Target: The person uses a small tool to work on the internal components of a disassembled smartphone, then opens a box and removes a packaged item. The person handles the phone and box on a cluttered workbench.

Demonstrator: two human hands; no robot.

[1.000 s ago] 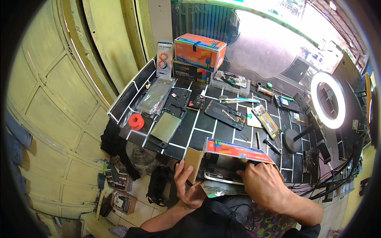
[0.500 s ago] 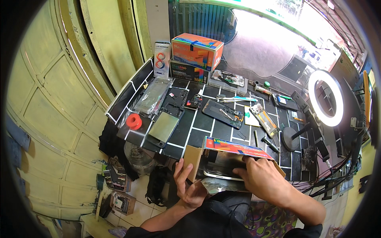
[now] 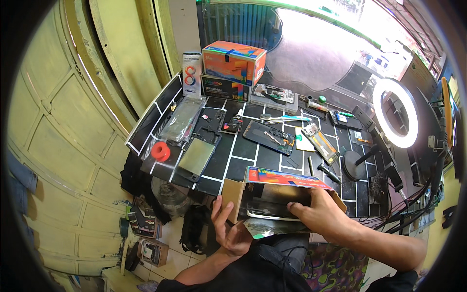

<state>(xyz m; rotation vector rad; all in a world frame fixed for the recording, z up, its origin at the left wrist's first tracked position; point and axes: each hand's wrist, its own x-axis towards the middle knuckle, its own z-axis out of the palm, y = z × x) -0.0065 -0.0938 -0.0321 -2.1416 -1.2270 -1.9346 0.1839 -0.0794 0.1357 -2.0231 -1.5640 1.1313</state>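
An open cardboard box (image 3: 232, 197) with a colourful orange and blue flap is tilted toward me at the table's near edge. My left hand (image 3: 232, 233) grips its left side from below, fingers along the brown cardboard. Inside it lie several flat dark panels that look like phone screens (image 3: 272, 197), and one with a white edge (image 3: 270, 216) sits nearest me. My right hand (image 3: 323, 211) reaches into the right end of the box, thumb over the panels and the other fingers curled. What those fingers hold is hidden.
On the black tiled table lie a dark phone body (image 3: 268, 137), a phone frame (image 3: 320, 143), a phone with a gold plate (image 3: 197, 160) and a red spool (image 3: 160, 151). Boxes (image 3: 233, 61) stand at the back, a lit ring lamp (image 3: 411, 117) and cables on the right.
My right hand has shifted slightly within the box, its index finger now less visible and its elbow farther right. The whole view has shifted a little; my left hand keeps its grip.
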